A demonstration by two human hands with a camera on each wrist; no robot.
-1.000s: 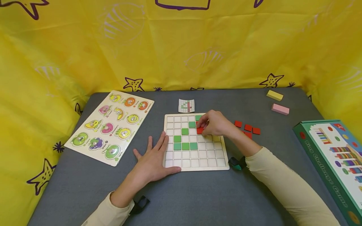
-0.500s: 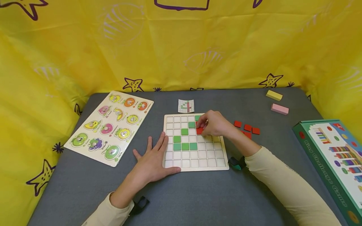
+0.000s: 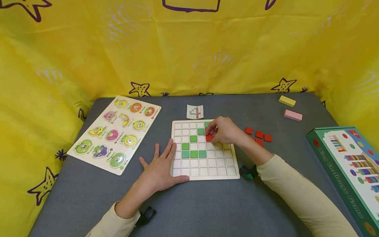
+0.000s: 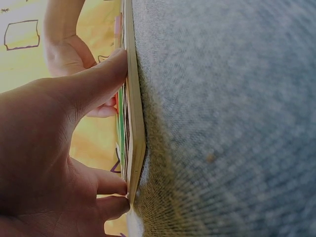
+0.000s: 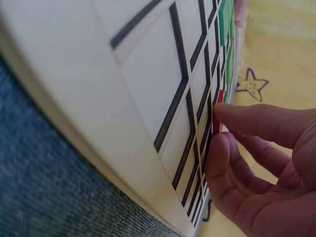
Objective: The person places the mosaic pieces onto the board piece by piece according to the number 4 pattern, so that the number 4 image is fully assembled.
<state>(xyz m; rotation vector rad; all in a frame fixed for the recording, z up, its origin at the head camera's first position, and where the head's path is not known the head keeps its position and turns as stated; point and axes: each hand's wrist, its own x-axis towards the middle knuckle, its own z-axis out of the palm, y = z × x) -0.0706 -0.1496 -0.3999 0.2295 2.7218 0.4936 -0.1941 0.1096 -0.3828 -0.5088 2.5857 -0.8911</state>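
On the grid board (image 3: 205,171), upper right part, the right hand (image 3: 226,131) pinches a red tile (image 3: 209,138) with curled fingertips, tile resting on a cell just right of the green tiles (image 3: 193,154). Right wrist view: thumb and fingers (image 5: 256,123) close on the tile's red edge against the board face. Left hand (image 3: 160,168) lies flat, fingers straight and spread, pressing the board's left edge; left wrist view shows fingers against the board rim (image 4: 134,148). Loose red tiles (image 3: 259,134) lie on the grey surface (image 3: 207,207) just right of the board. Pattern card (image 3: 195,111) sits just behind the board. Fruit puzzle (image 3: 115,131) lies left of the board; green box (image 3: 349,171) far right; yellow block (image 3: 287,100) and pink block (image 3: 293,115) behind right.
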